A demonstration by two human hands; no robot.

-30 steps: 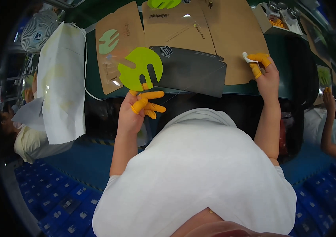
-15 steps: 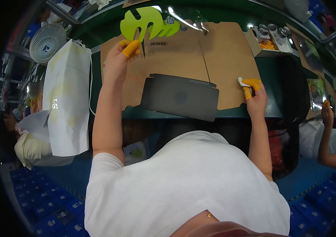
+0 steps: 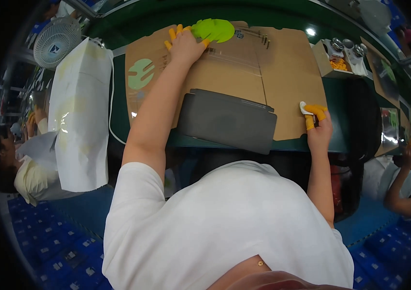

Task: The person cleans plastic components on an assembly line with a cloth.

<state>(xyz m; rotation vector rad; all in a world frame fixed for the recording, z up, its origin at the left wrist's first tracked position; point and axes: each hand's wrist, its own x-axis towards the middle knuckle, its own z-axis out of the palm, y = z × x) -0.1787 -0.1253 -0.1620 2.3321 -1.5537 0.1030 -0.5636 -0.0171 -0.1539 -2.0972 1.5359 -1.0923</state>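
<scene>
Green leaf shapes (image 3: 219, 30) lie at the top middle of the frame, where the left hand (image 3: 186, 47), fingers spread and thumb by their edge, seems to be laying them down, so it should lift away softly, while the right hand (image 3: 319, 134) pinches a small white thing (image 3: 303, 108).

- Cardboard (image 3: 290, 67) lies on the table (image 3: 337, 108).
- Flat panel (image 3: 227, 120): on the cardboard's near part.
- Cutout pile (image 3: 219, 30): far edge, left hand (image 3: 187, 47) just left.
- Lone cutout (image 3: 141, 74): left side.
- Right hand (image 3: 319, 129): near right corner.
- Box (image 3: 333, 72): beyond, right.
- Fan (image 3: 56, 43): far left.
</scene>
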